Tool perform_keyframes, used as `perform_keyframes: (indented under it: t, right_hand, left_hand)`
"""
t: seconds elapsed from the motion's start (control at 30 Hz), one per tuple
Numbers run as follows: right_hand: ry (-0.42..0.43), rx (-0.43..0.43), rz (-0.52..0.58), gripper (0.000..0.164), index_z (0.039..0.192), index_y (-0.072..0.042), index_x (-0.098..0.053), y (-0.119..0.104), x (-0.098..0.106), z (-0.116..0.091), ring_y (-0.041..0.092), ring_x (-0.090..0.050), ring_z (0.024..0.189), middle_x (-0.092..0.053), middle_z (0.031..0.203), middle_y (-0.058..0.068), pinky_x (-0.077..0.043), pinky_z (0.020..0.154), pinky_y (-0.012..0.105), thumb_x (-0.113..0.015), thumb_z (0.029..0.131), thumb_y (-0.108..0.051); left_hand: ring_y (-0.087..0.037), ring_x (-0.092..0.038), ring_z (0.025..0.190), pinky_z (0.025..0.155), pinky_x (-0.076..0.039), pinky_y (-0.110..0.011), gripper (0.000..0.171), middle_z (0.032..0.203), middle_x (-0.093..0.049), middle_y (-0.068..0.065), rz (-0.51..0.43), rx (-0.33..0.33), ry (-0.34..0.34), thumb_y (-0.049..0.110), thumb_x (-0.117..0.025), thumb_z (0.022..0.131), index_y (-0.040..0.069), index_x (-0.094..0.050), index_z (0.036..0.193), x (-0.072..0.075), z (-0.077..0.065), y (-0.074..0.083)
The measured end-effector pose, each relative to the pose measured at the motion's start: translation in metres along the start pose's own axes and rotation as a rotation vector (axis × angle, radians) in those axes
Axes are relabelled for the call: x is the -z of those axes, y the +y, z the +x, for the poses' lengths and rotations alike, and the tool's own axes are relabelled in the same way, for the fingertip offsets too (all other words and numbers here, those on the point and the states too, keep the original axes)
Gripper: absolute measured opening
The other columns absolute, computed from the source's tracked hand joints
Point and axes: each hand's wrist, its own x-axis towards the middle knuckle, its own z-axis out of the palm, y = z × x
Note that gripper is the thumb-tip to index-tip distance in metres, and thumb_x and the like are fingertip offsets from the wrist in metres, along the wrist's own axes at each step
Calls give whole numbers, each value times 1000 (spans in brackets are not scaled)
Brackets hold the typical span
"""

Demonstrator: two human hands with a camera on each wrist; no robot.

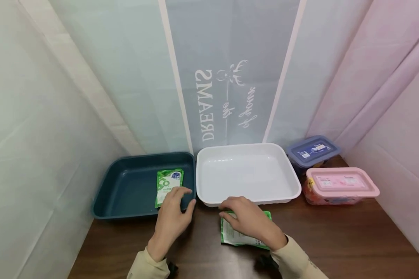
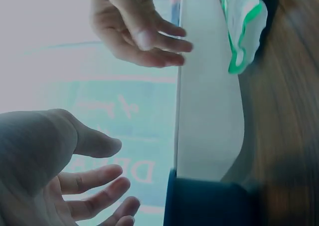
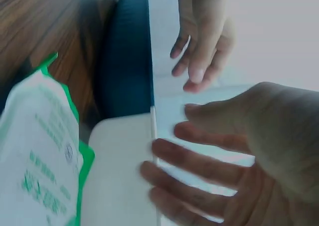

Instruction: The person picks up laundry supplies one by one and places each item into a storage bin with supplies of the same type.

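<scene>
My left hand [image 1: 172, 217] hovers over the near right corner of a dark teal tray [image 1: 125, 214], its fingers loosely bent and nothing in them. Inside that tray lies a green-and-white packet [image 1: 165, 185] with blue lettering, partly hidden by this hand. A second green-and-white packet [image 1: 232, 235] lies on the table in front of the white tray [image 1: 244, 174]. Above it is my right hand [image 1: 249, 219], which covers much of it in the head view. The right wrist view shows this packet [image 3: 42, 151] apart from the right hand's spread, empty fingers.
Right of the white tray stand a blue-lidded container [image 1: 312, 150] and, nearer, a pink-lidded container [image 1: 342, 184]. The two trays sit side by side on a dark wooden table [image 1: 202, 255]. A printed curtain [image 1: 230, 46] hangs behind them and at both sides.
</scene>
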Motion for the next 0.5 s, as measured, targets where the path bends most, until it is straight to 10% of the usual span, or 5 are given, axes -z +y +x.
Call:
perform_keyframes:
  t: [0.5]
  right_hand:
    - [-314, -190, -152, 17, 102, -9, -80, -5, -10, -8, 20, -73, 88, -78, 97, 2, -59, 70, 33, -83, 86, -4]
  left_hand:
    - [-13, -62, 89, 72, -51, -29, 21, 104, -71, -2, -51, -37, -305, 18, -78, 98, 10, -74, 117, -21, -9, 11]
